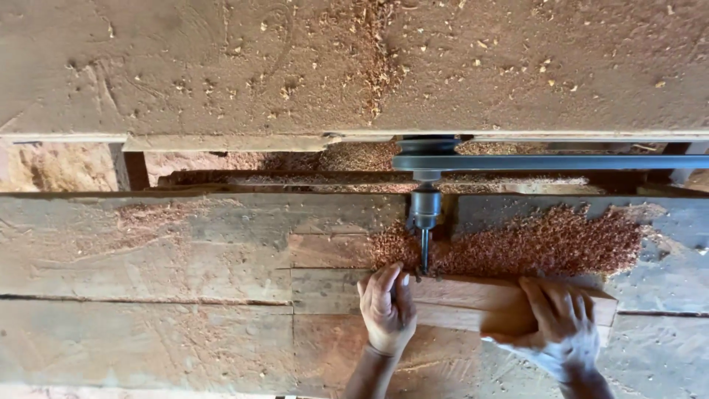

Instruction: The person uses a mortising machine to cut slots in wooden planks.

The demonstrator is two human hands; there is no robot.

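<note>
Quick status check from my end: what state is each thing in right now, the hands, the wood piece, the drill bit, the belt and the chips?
Left hand: flat on the reddish wooden block, near the bit.
Right hand: gripping the block's right end.
Reddish wooden block: lying on the bench, edge against the bit tip.
Horizontal metal drill bit: pointing at the block; spinning cannot be told.
Dark drive belt: stretched over the pulley.
Reddish wood chips: heaped behind the block.
Worn plank bench: dusty, cracked.

Left hand (387,308) flat, fingers together; right hand (563,325) curled (knuckles up), both forearms extended.
</note>
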